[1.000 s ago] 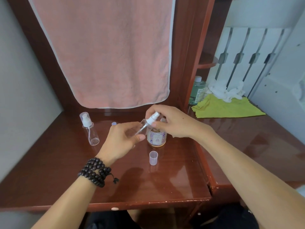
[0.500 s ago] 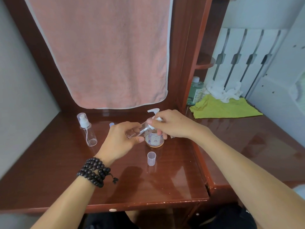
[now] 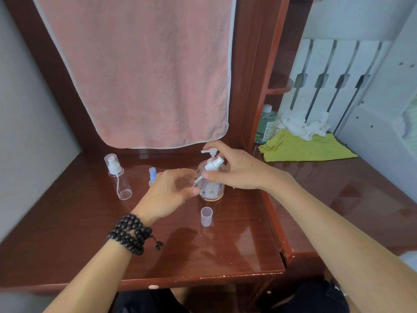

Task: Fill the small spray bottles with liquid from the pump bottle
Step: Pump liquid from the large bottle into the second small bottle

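My left hand (image 3: 167, 193) grips a small clear spray bottle (image 3: 186, 180), tilted, with its mouth toward the right. My right hand (image 3: 237, 169) pinches that bottle's white sprayer head (image 3: 213, 164), whose thin dip tube runs down toward the bottle's mouth. Right behind both hands stands the pump bottle (image 3: 212, 188), clear with a pale label and a white pump top. A second small spray bottle (image 3: 118, 177), capped and see-through, stands upright at the left. A loose clear cap (image 3: 206, 216) rests on the desk in front of the pump bottle.
A small blue-topped item (image 3: 152, 175) stands behind my left hand. A pink towel (image 3: 144, 71) hangs over the back of the wooden desk (image 3: 67, 233). To the right lie a yellow cloth (image 3: 306, 146), white crumpled tissue (image 3: 302, 123) and a green bottle (image 3: 266, 124).
The sprayer head has come out of the small bottle, so its dip tube now shows between my hands. The pump bottle's top has come into sight behind my right hand.
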Available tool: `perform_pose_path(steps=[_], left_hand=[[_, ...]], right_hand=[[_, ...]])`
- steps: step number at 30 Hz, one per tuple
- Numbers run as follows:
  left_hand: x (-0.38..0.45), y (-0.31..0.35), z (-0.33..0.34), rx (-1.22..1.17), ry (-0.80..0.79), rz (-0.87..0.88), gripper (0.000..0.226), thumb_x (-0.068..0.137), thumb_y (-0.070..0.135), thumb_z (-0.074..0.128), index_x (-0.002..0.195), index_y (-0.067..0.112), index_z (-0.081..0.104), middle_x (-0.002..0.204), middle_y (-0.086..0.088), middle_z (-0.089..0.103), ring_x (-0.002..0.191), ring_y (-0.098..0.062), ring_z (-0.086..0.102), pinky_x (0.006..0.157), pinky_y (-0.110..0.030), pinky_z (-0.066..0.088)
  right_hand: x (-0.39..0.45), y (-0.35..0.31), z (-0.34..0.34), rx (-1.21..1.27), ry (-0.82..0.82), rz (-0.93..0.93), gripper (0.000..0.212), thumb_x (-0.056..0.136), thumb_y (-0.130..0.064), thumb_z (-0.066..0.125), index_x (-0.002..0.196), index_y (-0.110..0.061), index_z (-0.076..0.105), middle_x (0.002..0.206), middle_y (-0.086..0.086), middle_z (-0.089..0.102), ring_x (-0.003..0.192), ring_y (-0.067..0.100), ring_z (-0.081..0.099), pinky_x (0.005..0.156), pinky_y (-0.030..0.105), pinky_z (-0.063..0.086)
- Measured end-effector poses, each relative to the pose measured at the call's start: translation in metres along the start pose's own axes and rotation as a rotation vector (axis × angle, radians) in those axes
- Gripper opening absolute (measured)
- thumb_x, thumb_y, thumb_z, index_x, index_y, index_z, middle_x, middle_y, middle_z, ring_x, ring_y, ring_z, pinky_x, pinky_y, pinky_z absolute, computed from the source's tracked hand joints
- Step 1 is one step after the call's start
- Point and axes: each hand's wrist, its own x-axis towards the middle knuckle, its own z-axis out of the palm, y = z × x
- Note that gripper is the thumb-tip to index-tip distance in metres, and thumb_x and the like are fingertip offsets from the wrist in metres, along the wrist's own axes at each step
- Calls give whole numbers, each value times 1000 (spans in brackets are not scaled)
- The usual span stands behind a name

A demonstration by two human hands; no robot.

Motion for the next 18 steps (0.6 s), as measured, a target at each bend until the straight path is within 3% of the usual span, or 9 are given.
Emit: perform_pose_path(steps=[2,4,6,8,10,12,15,18], left_hand=[[0,0,0,5,-2,-9,34,81,24,77,113,28,68,98,11,70,73,-8,63,80,-42,57],[0,-2,-2,15,-14,-21,34,81,26,76,114,27,68,99,12,70,73,-5,61,83,-42,56],[0,-5,-4,36,-33,-34,31,83,25,74,113,27,68,95,12,71,68,-3,60,84,-41,55],[-1,-7,-7,26,-35,-59,26,85,20,72,110,26,67,88,5,72,62,-10,63,76,-34,57],[-2,-10,-10,-6,29,-89,26,85,18,72,110,25,67,91,3,72,72,-19,70,64,-19,55],[-3,-14,-15,35,111,-102,29,82,22,76,110,25,67,97,7,69,86,-16,69,63,-12,52],[-1,-20,-22,101,181,-102,29,80,26,76,108,27,68,101,7,69,94,-13,66,82,-28,53],[-1,-26,-28,-29,257,-129,24,84,23,73,106,26,66,101,6,70,95,-15,68,87,-37,55]], right_hand=[[2,1,2,-58,61,27,38,94,-59,61,115,-28,65,82,-12,67,57,-4,61,60,19,46],[2,1,2,-64,76,-17,23,97,-42,65,103,-21,72,74,-9,68,53,-8,60,55,14,44],[0,1,-2,-54,98,-75,11,96,-24,70,107,-20,71,78,-10,65,56,-5,61,54,12,42],[1,4,-10,-67,156,-114,19,93,-20,72,110,-27,68,90,-6,70,72,3,66,61,14,43],[1,9,-19,-45,182,-80,19,91,-22,73,108,-30,67,97,-5,72,86,14,67,70,22,49],[0,13,-25,22,164,1,16,90,-25,74,102,-29,65,94,-8,75,92,21,70,84,35,53],[-5,18,-32,99,143,98,13,91,-23,74,99,-23,64,93,-4,76,95,20,71,92,39,51],[-8,28,-34,104,96,186,16,87,-23,76,94,-19,62,88,0,77,85,19,71,87,39,52]])
